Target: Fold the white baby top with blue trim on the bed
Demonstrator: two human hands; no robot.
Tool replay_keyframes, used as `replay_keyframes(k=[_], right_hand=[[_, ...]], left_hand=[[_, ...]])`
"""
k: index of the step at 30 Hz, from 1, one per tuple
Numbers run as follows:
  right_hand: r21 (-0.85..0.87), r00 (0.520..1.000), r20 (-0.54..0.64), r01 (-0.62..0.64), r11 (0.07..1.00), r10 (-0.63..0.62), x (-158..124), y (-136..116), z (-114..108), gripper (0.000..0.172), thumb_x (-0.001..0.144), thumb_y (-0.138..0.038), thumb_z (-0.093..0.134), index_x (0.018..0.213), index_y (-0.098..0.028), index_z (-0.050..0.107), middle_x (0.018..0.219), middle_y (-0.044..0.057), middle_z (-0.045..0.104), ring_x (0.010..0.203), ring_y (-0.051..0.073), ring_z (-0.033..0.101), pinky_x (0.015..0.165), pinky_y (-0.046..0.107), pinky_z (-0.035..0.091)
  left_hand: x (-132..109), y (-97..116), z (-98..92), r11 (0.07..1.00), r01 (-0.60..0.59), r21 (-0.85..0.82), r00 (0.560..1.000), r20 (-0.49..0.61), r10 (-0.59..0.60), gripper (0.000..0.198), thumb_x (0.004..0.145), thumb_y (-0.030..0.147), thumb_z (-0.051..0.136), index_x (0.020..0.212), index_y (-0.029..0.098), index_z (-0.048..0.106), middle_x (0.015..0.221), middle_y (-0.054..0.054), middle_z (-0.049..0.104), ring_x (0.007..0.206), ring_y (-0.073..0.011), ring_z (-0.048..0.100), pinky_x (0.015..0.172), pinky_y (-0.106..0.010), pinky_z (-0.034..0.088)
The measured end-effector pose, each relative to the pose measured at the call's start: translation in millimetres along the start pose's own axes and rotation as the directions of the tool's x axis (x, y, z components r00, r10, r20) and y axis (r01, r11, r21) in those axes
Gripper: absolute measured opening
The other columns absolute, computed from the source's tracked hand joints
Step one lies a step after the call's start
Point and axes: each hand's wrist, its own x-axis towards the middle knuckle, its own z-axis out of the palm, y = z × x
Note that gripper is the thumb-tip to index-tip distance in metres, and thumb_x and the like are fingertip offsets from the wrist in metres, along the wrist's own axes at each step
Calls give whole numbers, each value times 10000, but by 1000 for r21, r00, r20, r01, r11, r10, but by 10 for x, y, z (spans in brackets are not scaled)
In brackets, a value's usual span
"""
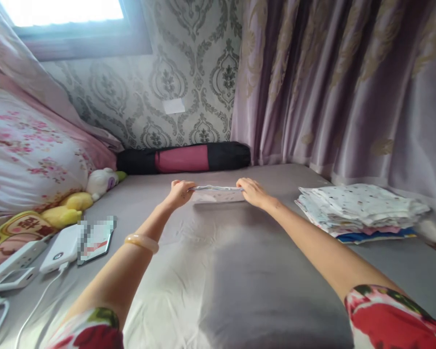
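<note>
A light-coloured folded cloth (pixel 218 195) with small dark marks is stretched between my two hands, above the grey bed sheet. My left hand (pixel 181 192) is closed on its left end, fingers wrapped round the edge. At the opposite end, my right hand (pixel 253 192) grips the cloth in the same way. Its near face hangs down a little, with a shadow on the sheet below. To the right of my right arm lies a stack of folded cloths (pixel 363 206), with a white spotted one on top and blue and pink layers underneath.
Against the patterned wall lies a long black and maroon bag (pixel 181 159). On the left are a white power bank (pixel 63 247), a phone (pixel 97 240), a power strip (pixel 16 264), cables, plush toys (pixel 103 184) and a floral pillow (pixel 36 145). A purple curtain (pixel 312 87) hangs at right.
</note>
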Motion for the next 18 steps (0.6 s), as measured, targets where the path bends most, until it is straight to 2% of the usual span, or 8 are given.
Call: replay_keyframes(k=[4,9,14,18], right_hand=[[-50,997,22,74,996,-73,-439,-179,97,357,817,47,374,996,-188,575,999,66,586,938,217,499,844,295,361],[-38,985,102,146,989,-142,-815,-286,215,344,875,33,350,989,-200,576,1029,61,587,941,206,503,850,294,365],[28,963,211,164,986,-167,-986,-286,231,444,803,79,381,1071,-210,585,1115,60,574,1010,199,509,858,291,390],[79,943,292,141,987,-158,-959,-279,152,568,720,120,384,1112,-225,609,1169,46,583,1037,188,527,867,278,397]], left_hand=[[-425,60,141,989,-146,-10,989,-17,146,367,857,149,381,1072,269,654,1127,-29,697,1064,-176,588,1054,-376,226],[-864,189,200,963,-268,-33,961,62,270,432,844,92,337,1093,267,643,1145,-39,683,1079,-169,579,1053,-383,221],[-1080,185,304,961,-273,-37,945,178,276,551,710,25,369,1137,273,614,1228,-37,647,1141,-186,561,1054,-418,226],[-1098,122,363,970,-235,-58,948,209,242,611,651,28,380,1151,293,610,1266,-14,629,1186,-187,543,1069,-409,250]])
